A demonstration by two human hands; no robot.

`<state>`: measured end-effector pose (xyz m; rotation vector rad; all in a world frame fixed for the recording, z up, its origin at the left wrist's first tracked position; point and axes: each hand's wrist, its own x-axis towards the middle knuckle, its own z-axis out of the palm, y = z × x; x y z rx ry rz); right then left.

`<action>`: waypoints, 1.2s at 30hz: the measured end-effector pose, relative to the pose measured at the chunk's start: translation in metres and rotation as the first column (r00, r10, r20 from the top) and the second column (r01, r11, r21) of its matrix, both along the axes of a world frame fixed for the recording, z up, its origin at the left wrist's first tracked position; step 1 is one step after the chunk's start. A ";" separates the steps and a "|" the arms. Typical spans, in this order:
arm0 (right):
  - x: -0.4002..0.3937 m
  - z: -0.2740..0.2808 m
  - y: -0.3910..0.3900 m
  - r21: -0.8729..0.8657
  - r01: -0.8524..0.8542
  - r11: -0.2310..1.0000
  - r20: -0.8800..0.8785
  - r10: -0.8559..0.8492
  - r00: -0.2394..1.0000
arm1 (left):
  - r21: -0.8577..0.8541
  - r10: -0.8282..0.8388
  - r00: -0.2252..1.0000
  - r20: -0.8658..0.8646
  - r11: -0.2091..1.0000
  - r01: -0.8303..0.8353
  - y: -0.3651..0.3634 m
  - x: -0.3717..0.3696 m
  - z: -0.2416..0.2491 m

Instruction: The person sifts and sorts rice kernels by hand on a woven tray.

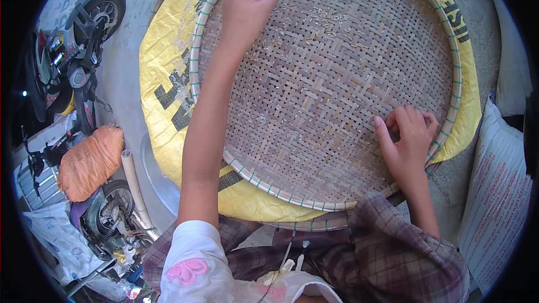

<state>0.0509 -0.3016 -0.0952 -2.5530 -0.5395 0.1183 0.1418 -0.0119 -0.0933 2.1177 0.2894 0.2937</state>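
Observation:
A large round woven bamboo winnowing tray (314,151) with a green-laced rim lies in front of me. Pale unhusked grains (328,22) are scattered over its far middle part, with a few specks nearer. Over the far left rim reaches my left hand (247,11), its thumb and fingertips brought together in a pinch; anything between them is too small to make out. My right hand (409,140) is over the near right part of the weave, fingers bent and thumb apart, with nothing visible in it.
Under the tray lies a yellow woven sack (163,45) with black lettering. Motorbikes (78,78), an orange bundle (92,163) and a pale pole (135,191) are at left. Printed white sacks (497,191) stand at right.

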 end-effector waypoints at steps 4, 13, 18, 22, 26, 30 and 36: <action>0.000 0.001 -0.001 0.003 0.001 1.000 0.000 -0.001 1.000 | 0.630 -0.275 0.960 0.062 0.756 0.176 0.003 0.005 -0.016; 0.000 -0.001 -0.002 0.017 -0.003 1.000 0.008 0.003 1.000 | -0.666 -0.029 0.999 -0.040 0.746 -0.005 0.005 0.002 0.005; 0.000 0.001 -0.001 0.009 -0.001 1.000 -0.012 0.002 1.000 | -0.913 -0.056 0.997 -0.054 0.406 -0.026 0.010 -0.008 0.008; 0.000 0.001 -0.001 0.013 -0.001 1.000 -0.008 0.002 1.000 | -0.761 -0.086 0.994 -0.064 0.649 0.007 0.009 -0.012 -0.003; 0.000 0.002 0.000 0.007 -0.004 1.000 -0.015 0.004 1.000 | 0.470 -0.206 0.976 -0.073 0.856 0.216 -0.002 -0.014 -0.004; -0.001 0.001 -0.001 0.003 0.001 1.000 -0.008 -0.001 1.000 | 0.740 -0.474 0.879 0.041 0.606 0.292 0.006 -0.008 -0.017; -0.001 0.001 -0.001 0.001 -0.006 1.000 -0.004 0.006 1.000 | 0.637 -0.356 0.934 -0.036 0.712 0.296 0.007 -0.008 -0.005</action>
